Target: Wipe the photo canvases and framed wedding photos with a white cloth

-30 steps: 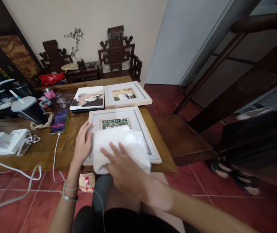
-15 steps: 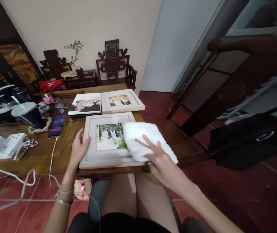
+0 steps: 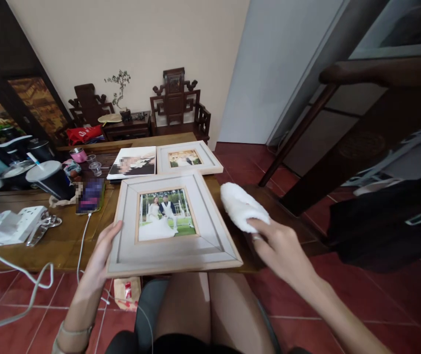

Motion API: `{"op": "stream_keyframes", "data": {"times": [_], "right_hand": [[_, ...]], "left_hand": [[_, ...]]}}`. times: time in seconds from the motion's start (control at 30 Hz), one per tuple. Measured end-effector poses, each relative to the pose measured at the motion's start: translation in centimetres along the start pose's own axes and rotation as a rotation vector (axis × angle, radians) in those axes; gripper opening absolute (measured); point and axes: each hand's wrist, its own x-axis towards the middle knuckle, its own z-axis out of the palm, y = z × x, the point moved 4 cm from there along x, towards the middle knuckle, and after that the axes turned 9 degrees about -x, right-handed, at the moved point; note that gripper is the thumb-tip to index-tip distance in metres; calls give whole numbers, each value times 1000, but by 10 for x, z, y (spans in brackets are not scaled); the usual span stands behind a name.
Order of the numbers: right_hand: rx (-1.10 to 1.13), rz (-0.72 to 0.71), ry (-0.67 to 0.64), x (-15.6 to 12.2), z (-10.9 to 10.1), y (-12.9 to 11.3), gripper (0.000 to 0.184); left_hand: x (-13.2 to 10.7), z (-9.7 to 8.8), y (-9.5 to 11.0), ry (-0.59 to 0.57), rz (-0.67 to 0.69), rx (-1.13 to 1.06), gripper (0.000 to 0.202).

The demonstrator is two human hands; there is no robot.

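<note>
Remotely, my left hand [image 3: 102, 248] is part-curled, gripping the near picture frame [image 3: 171, 216], likely to steady it at the near edge of the table [image 3: 59, 250]; my right hand [image 3: 279, 246] is closed on a white cloth [image 3: 242, 206], off the frame.

The left hand [image 3: 102, 248] is blocking the left edge of the near frame [image 3: 169, 223]; beyond that edge a bare strip of table [image 3: 107, 209] is lying open toward the phone [image 3: 91, 194] and its cable [image 3: 82, 238]. Behind the near frame, a second frame [image 3: 184, 158] and a photo panel [image 3: 142, 160] are barring the way. To its right, only a narrow gap is showing before the cloth [image 3: 242, 206].
</note>
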Motion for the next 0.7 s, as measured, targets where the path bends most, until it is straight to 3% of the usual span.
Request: {"op": "stream_keyframes", "data": {"times": [0.07, 0.2, 0.27, 0.4, 0.57, 0.63, 0.7], "right_hand": [[161, 119, -40, 17, -12, -4, 16], [735, 476, -134, 45, -22, -14, 30], [960, 627, -208, 53, -19, -18, 28], [1150, 828, -313, 60, -12, -16, 25], [1286, 880, -499, 59, -8, 3, 44], [1313, 880, -488, 55, -11, 19, 45], [1279, 890, -412, 48, -17, 38, 41]], "left_hand": [[10, 11, 9, -12, 6, -54, 29], [34, 63, 27, -242, -66, -213, 35], [45, 85, 34, -243, -70, -283, 33], [60, 113, 36, -326, -140, -309, 31], [86, 136, 21, -452, -394, -402, 45], [101, 148, 10, -389, -524, -408, 38], [115, 164, 1, -358, -548, -401, 29]]}}
